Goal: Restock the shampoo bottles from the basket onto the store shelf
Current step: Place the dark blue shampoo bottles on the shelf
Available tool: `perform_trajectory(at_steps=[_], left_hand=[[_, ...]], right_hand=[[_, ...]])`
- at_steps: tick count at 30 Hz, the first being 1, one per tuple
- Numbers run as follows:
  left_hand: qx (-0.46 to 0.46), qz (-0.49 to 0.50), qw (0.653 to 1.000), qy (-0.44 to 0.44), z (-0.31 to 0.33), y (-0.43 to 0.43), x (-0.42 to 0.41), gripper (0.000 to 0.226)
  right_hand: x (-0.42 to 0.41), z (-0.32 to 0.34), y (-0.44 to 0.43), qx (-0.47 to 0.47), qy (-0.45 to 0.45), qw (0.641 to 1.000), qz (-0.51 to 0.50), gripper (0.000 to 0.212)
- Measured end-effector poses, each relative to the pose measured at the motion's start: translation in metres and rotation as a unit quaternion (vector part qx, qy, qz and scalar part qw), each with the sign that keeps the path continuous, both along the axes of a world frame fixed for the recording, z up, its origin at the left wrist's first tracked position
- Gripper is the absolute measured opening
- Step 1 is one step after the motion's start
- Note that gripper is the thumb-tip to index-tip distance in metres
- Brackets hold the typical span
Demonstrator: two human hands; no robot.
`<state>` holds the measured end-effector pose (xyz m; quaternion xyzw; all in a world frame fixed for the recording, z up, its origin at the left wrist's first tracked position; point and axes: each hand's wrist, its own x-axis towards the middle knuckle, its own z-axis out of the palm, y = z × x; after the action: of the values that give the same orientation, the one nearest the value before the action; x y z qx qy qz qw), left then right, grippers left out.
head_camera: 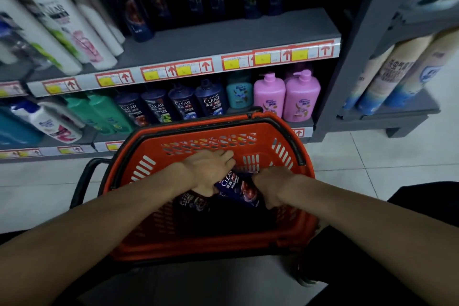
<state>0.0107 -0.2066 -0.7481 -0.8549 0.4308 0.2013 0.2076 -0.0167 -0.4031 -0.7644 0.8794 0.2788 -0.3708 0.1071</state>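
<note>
An orange plastic basket (280,131) with black handles sits on the floor in front of the shelves. Both my hands reach inside it. My left hand (211,169) grips the upper part of a dark blue CLEAR shampoo bottle (238,189) with a red picture on its label. My right hand (273,185) is closed on the same bottle's right side. A second dark CLEAR bottle (192,202) lies beneath, partly hidden. The grey store shelf (223,40) above holds dark bottles at the back, and its front right part is bare.
The lower shelf carries green bottles (104,112), a row of dark CLEAR bottles (183,104), a teal bottle (238,93) and two pink pump bottles (285,94). White bottles (67,25) lean at upper left. A second grey rack (387,74) stands at right on pale floor tiles.
</note>
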Motion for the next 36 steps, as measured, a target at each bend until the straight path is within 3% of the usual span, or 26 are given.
perform_trajectory(at_steps=[4,8,12,15,17,18,19,20,21,23,24,25,28,32,36], left_hand=[[-0.017,-0.006,0.999,-0.042,0.044,0.020,0.008,0.065],[-0.052,-0.035,0.993,-0.102,0.084,0.043,0.010,0.062],[-0.098,-0.039,0.984,-0.142,0.111,0.062,0.009,0.072],[-0.190,0.024,0.969,-0.157,0.115,0.078,0.003,0.085],[-0.279,0.131,0.938,-0.157,0.106,0.086,-0.007,0.105],[-0.348,0.212,0.904,-0.133,0.098,0.088,-0.013,0.112],[-0.432,0.302,0.845,-0.090,0.088,0.088,-0.021,0.114],[-0.523,0.389,0.758,-0.033,0.077,0.087,-0.030,0.111],[-0.603,0.470,0.644,0.030,0.066,0.085,-0.037,0.105],[-0.668,0.590,0.420,0.168,0.054,0.072,-0.044,0.087],[-0.664,0.614,0.358,0.232,0.049,0.065,-0.045,0.083],[-0.655,0.620,0.338,0.270,0.045,0.059,-0.043,0.083],[-0.654,0.619,0.329,0.286,0.038,0.044,-0.038,0.082],[-0.678,0.632,0.244,0.284,0.039,0.040,-0.036,0.048],[-0.663,0.676,0.188,0.262,0.036,0.042,-0.036,0.040]], right_hand=[[0.006,-0.001,0.009,0.121,0.002,0.987,-0.110,0.087],[0.013,0.015,0.024,0.283,0.008,0.937,-0.204,0.086],[0.017,0.026,0.042,0.374,0.014,0.892,-0.252,0.090],[0.017,0.028,0.050,0.413,0.025,0.859,-0.301,0.091],[0.015,0.031,0.054,0.435,0.012,0.837,-0.333,0.080],[0.014,0.033,0.055,0.443,0.001,0.827,-0.347,0.073],[0.012,0.035,0.056,0.454,-0.004,0.814,-0.361,0.068],[0.011,0.038,0.058,0.467,-0.003,0.802,-0.373,0.064],[0.009,0.040,0.060,0.477,-0.002,0.792,-0.382,0.061],[0.006,0.043,0.064,0.485,-0.025,0.778,-0.399,0.057],[0.003,0.044,0.067,0.482,-0.051,0.774,-0.408,0.055],[0.001,0.044,0.069,0.476,-0.082,0.771,-0.414,0.053],[-0.004,0.042,0.074,0.465,-0.155,0.776,-0.398,0.049],[-0.011,0.045,0.078,0.445,-0.177,0.818,-0.319,0.051],[-0.022,0.052,0.083,0.443,-0.170,0.848,-0.238,0.054]])
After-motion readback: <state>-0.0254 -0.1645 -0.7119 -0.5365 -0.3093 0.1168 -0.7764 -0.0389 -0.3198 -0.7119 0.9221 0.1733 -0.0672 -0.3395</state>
